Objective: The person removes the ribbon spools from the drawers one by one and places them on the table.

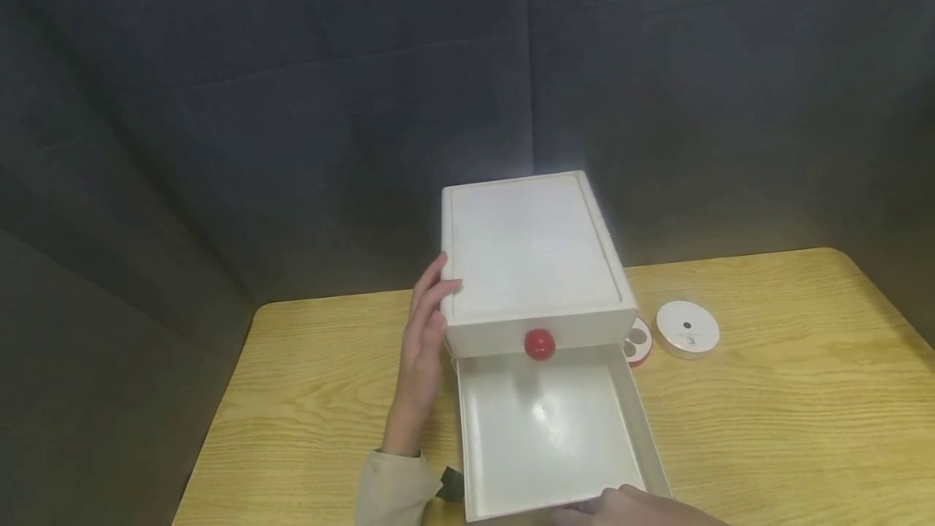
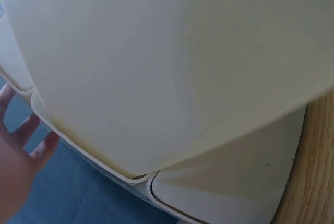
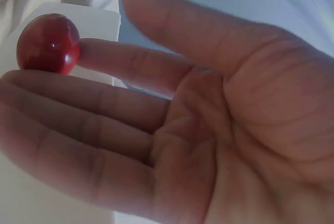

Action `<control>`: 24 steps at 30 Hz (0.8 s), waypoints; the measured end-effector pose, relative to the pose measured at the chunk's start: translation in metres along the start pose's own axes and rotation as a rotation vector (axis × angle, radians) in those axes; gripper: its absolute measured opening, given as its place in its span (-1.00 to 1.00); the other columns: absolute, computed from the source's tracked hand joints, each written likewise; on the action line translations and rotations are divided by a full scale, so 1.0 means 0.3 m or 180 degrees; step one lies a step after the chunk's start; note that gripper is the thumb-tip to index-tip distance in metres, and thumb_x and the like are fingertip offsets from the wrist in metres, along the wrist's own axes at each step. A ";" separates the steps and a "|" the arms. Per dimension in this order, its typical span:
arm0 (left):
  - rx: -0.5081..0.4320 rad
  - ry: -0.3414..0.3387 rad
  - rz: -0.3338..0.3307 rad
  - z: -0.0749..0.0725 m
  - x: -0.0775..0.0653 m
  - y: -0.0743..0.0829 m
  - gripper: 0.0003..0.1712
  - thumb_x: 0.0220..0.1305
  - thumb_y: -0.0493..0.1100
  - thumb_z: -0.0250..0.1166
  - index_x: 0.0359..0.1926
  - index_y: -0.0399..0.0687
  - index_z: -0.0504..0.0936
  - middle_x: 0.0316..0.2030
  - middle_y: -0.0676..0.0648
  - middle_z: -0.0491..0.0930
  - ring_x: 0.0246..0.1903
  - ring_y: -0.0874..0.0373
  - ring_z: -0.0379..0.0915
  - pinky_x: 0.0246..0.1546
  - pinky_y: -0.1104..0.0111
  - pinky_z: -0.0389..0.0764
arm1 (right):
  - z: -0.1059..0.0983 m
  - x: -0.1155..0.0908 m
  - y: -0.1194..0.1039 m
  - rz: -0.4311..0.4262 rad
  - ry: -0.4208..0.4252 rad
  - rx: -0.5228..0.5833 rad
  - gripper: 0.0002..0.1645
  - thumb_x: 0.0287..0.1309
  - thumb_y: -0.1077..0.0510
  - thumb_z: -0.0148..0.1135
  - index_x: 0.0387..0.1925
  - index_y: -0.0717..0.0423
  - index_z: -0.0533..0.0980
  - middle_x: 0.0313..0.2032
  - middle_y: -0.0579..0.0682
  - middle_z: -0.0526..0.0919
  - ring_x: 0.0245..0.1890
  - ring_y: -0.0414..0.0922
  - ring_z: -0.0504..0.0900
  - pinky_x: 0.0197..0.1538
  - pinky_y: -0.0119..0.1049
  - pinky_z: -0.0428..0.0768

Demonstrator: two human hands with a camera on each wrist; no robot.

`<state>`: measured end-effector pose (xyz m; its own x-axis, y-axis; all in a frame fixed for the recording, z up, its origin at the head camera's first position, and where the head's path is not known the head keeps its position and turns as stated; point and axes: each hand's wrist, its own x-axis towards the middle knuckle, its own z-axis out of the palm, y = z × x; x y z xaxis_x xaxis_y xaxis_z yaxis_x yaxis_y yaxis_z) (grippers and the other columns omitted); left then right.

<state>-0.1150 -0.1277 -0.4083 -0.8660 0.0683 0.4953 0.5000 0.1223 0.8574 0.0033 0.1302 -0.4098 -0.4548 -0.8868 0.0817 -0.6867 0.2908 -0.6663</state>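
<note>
A white two-drawer cabinet (image 1: 533, 250) stands on the wooden table, its upper drawer closed behind a red knob (image 1: 540, 344). The lower drawer (image 1: 551, 428) is pulled far out, with nothing lying on its visible floor. My left hand (image 1: 424, 339) rests along the cabinet's left side, fingertips at the top edge. In the left wrist view its spread fingers (image 2: 46, 148) lie at the cabinet's front rim. At the drawer's front is my right hand (image 1: 621, 507). The right wrist view shows its fingers extended, a red knob (image 3: 49, 44) between index and middle finger, thumb held away.
Right of the cabinet lies a flat round white case (image 1: 687, 327). Beside it, a red-edged round piece with grey circles (image 1: 639, 339) is partly hidden by the cabinet. Dark cloth (image 1: 365, 104) hangs behind the table (image 1: 314, 396). A black strap (image 1: 451, 484) shows near the left sleeve.
</note>
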 end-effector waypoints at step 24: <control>0.0028 0.0003 -0.0039 0.002 -0.002 0.004 -0.53 0.51 -0.07 -0.13 0.25 -0.15 0.49 0.58 0.04 0.13 0.57 -0.01 -0.02 0.45 -0.19 0.15 | -0.134 0.071 -0.071 0.0805 0.0651 -0.0157 -0.58 0.05 -0.23 0.54 -0.05 -0.41 0.61 -0.23 -0.49 0.57 -0.26 -0.40 0.52 -0.17 -0.38 0.62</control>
<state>-0.1139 -0.1271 -0.4075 -0.8721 0.0658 0.4848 0.4892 0.1319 0.8621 -0.0145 0.1195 -0.3641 -0.7155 -0.6952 0.0688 -0.5618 0.5141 -0.6481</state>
